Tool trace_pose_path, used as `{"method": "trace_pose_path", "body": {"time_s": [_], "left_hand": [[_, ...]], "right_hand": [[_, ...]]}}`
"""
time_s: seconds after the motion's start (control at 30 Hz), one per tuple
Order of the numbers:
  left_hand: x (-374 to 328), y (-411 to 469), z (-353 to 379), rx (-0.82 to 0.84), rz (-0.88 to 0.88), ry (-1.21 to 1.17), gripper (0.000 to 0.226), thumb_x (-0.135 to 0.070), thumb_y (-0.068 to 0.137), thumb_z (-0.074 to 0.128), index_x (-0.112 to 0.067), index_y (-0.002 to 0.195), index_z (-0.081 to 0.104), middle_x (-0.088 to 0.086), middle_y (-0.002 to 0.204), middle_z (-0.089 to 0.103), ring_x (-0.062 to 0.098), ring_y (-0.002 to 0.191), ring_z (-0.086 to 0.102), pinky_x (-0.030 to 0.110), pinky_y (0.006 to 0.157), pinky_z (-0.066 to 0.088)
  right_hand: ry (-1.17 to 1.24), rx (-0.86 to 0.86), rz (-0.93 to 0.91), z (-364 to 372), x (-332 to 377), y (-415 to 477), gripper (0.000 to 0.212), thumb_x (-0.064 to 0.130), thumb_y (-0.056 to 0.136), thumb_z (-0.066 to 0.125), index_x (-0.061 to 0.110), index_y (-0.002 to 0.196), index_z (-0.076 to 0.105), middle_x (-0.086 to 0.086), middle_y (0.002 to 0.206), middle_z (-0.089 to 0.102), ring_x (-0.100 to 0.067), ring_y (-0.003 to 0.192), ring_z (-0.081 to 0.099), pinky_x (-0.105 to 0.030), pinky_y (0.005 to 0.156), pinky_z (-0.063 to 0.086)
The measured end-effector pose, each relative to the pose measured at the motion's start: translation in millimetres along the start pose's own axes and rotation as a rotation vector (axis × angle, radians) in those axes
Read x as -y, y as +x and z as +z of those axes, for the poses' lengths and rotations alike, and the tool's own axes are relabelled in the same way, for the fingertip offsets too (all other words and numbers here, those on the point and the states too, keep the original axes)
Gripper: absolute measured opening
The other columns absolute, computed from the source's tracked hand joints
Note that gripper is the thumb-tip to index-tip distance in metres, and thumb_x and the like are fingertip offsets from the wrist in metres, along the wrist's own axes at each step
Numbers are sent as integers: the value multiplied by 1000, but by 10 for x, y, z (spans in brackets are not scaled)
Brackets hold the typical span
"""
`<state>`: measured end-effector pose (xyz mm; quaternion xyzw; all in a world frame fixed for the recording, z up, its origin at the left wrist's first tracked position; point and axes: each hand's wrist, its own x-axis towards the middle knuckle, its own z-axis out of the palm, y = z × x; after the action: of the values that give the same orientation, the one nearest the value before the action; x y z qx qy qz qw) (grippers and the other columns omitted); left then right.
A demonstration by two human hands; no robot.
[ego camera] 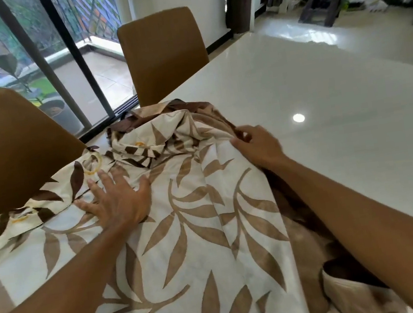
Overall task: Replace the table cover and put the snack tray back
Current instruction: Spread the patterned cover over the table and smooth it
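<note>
A cream fabric table cover point(198, 238) printed with tan and dark brown leaves lies half unfolded on a glossy white counter point(327, 111), filling the lower centre and lower left of the frame. Its long axis runs from the bottom edge up toward the upper centre. The far end is bunched in rumpled folds and points at a tan upholstered chair point(163, 55) pushed in at the counter's far side. A flap of the cloth spreads to the left, below a second tan chair point(10, 145) at the left edge.

The left hand point(118, 199) rests palm down on the cloth left of centre, its fingers point(96, 189) straight and spread wide. The right hand point(257, 146), right of centre, pinches a raised fold at the cover's right edge between thumb and curled fingers point(238, 142).

The counter's right half shows bare and reflects ceiling lights. Dark-framed sliding glass doors point(51, 59) fill the upper left, and a dark plastic stool point(321, 2) stands on the floor in the upper right.
</note>
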<state>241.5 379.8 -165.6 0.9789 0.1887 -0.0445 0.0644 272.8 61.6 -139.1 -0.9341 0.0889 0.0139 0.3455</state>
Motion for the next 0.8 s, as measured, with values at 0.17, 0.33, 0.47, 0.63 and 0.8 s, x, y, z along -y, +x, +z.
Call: {"method": "trace_pose_path", "body": {"time_s": [0.17,0.33,0.47,0.63,0.8], "left_hand": [[-256,-129,-31,-114,63,-43,68,-51,96,45,-12,150,31,15,162,23,36,153,8,68,116,0],[-766,-120,-113,-115,134,-391,67,-47,93,54,-18,150,33,10,156,35,31,144,30,59,120,15],[-772,-79,80,-113,84,-244,80,-74,92,26,-25,156,20,5,168,10,34,152,10,58,121,-4],[-777,-22,122,-60,44,-203,90,-84,86,14,-34,159,-4,10,168,1,35,153,-2,61,118,-8],[-833,-16,119,-72,22,-259,94,-87,83,17,-38,153,-22,13,166,-13,36,153,-3,60,118,-9]], "right_hand": [[310,203,158,42,367,185,44,48,100,52,12,123,66,-7,126,67,-21,100,64,-32,79,48],[384,176,314,160,460,444,64,61,79,71,7,112,62,-6,102,69,-26,92,68,-39,84,59],[166,5,211,198,258,611,30,40,80,62,12,85,66,-6,83,68,-28,81,66,-33,67,51],[151,-528,311,-501,-48,1006,34,30,99,53,7,114,73,-14,115,72,-34,109,67,-33,89,50],[-69,-195,-97,-743,-35,1215,54,31,105,43,31,158,30,-9,162,31,-31,148,31,-46,123,22]]}}
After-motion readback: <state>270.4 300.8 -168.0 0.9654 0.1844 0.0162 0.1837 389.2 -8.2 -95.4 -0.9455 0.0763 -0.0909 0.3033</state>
